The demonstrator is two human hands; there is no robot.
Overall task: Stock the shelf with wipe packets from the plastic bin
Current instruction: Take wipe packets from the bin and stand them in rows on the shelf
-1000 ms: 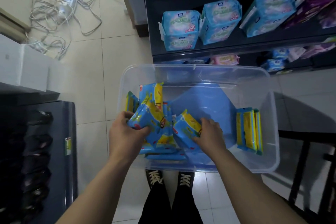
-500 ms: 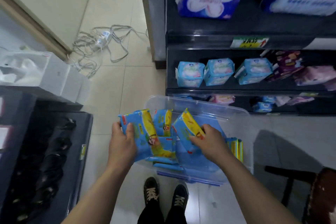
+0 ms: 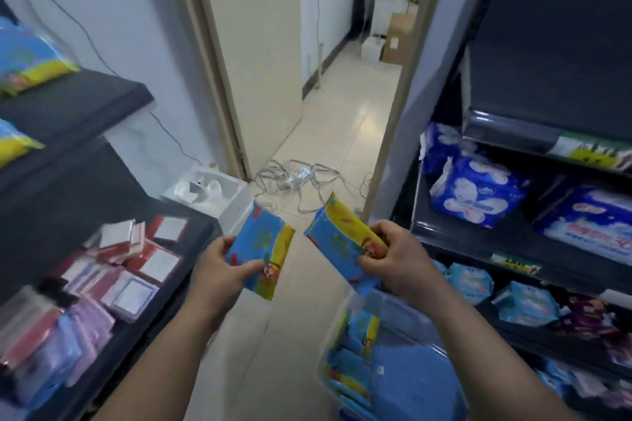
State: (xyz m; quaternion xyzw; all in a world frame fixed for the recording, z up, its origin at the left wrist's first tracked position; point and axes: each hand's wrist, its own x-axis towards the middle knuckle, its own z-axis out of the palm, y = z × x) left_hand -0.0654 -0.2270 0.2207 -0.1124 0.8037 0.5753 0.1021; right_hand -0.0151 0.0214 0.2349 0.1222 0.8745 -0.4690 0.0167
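Two hands, each holding a packet: your left hand (image 3: 219, 272) pinches one blue-and-yellow wipe packet (image 3: 263, 246), your right hand (image 3: 396, 256) grips a second wipe packet (image 3: 337, 239). The plastic bin (image 3: 410, 386) sits below your right wrist, blurred, seemingly holding more.

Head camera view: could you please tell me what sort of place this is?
Most likely a small shop aisle: dark shelving holds packaged goods, price labels line the shelf edges, and a plastic bin of wipe packets waits below.

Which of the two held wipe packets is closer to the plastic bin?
The wipe packet in the right hand: its lower end is just above the plastic bin, while the packet in the left hand is over the floor.
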